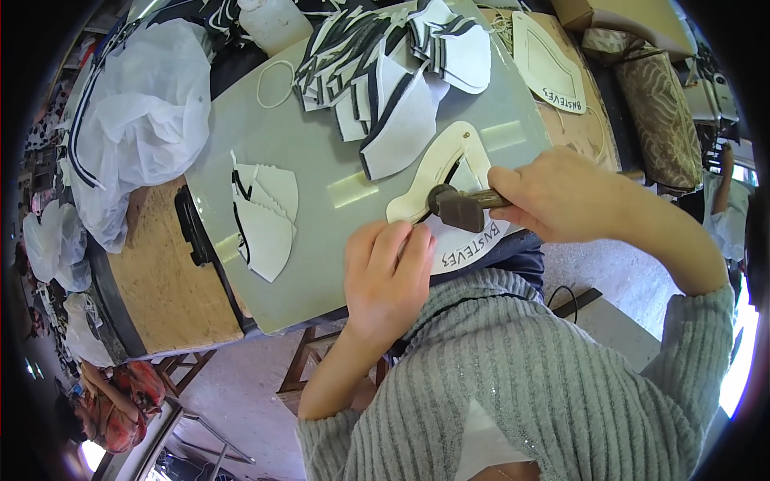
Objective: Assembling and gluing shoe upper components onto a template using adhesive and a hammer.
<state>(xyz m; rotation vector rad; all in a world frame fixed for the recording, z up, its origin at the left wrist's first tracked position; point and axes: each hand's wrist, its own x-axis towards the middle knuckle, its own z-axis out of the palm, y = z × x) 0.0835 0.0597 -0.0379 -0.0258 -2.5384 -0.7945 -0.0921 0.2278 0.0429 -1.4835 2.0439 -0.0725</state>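
My right hand (553,195) is closed round the handle of a hammer (459,207), whose dark head is over a cream pattern template (439,162) at the table's near edge. My left hand (388,268) has its fingers curled together on the template's near-left edge, beside the hammer head; its fingertips are partly hidden. A strip of black shows through the template's slot. Beyond it lies a spread heap of white shoe-upper pieces with black edging (407,120). To the left sits a smaller fanned stack of similar white pieces (269,216).
A grey-green board (321,272) covers the wooden table (172,280). Another cream template (549,64) lies far right, near a patterned roll (659,112). A white plastic bag (148,104) and a white jug (273,24) stand at the left and back. Another person (120,405) is at lower left.
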